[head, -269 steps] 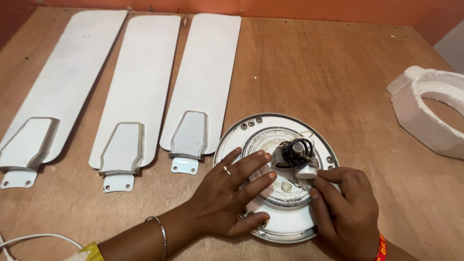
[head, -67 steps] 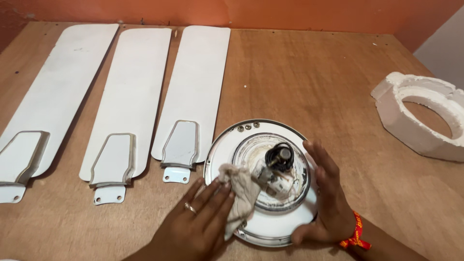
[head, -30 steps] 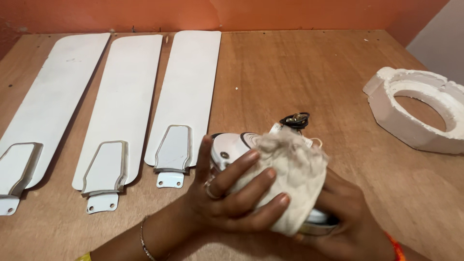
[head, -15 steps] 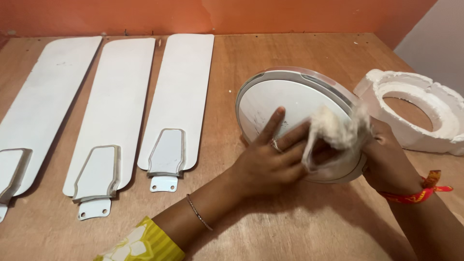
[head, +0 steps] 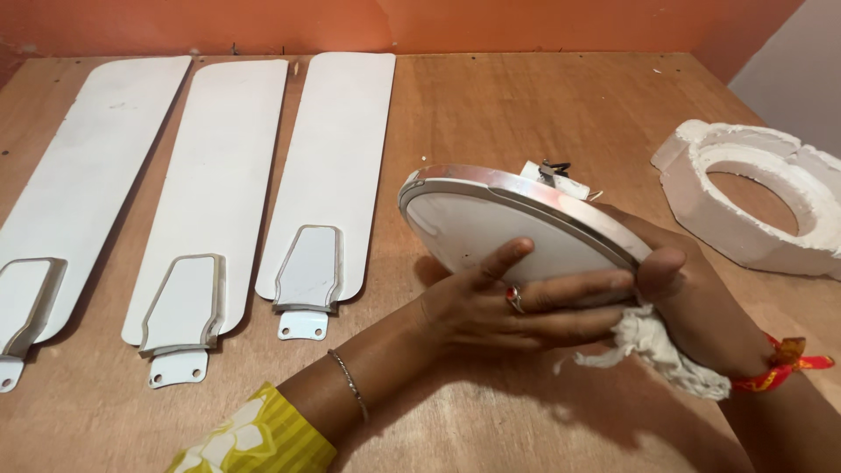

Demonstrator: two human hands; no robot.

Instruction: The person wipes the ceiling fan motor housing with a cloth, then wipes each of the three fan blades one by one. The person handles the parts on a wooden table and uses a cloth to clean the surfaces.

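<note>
Lifted since nine seconds ago: then the fan motor housing (head: 517, 223) lay flat on the plywood table (head: 526, 96) with its shaft upward; now we hold it tilted off the board, smooth white underside toward us, and a cloth has come into our grip that was absent then.

Entries, left to right:

1. Three white fan blades (head: 215, 184), laid side by side well to the left of our left hand, mounting brackets nearest us. Not touched by either hand; none is joined to the housing.

2. Our left hand (head: 517, 302), ring on one finger, thin bangle at the wrist, yellow patterned sleeve behind. Fingers spread flat against the lower face of the housing, propping it from beneath rather than closing around it.

3. Fan motor housing, between both hands, raised clear of the table, silver rim uppermost. Wiring and a small white part show above its far edge.

4. Our right hand (head: 692, 298), red thread at the wrist. Thumb hooked over the rim, palm behind, closed on the housing's right edge with a frayed white cloth (head: 653, 346) bunched under it; its tail hangs below.

5. White foam packing ring (head: 753, 201), beyond the right hand, apart from it.

Progress, as we judge it: wiping of the housing is under way, with the underside now presented. Blades look unattended and unmounted; how clean any surface is, we cannot tell.
</note>
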